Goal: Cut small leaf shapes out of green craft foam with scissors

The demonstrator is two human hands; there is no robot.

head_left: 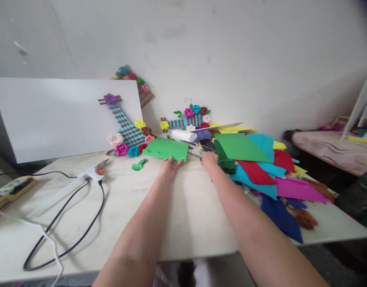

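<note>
My left hand [170,167] pinches the near edge of a green paper sheet [167,148], thumb on top, with a few small cut marks along the sheet's left part. In my right hand [210,159], closed in a fist, is a pair of scissors [196,155]; the thin blades point left toward the sheet's right edge, and the handles are hidden by my fingers. Cut green paper leaves [139,164] lie on the table left of my left hand. Just behind the sheet, a guitar-shaped craft [132,135] with striped neck and paper flowers leans against a white board [66,119].
A glue gun [92,172] lies at left, its black cable looping over the table [117,227], near a power strip [14,191]. Coloured paper sheets [246,147] pile up at right. A second flowered guitar craft [186,119] and a white roll [184,136] stand at the back.
</note>
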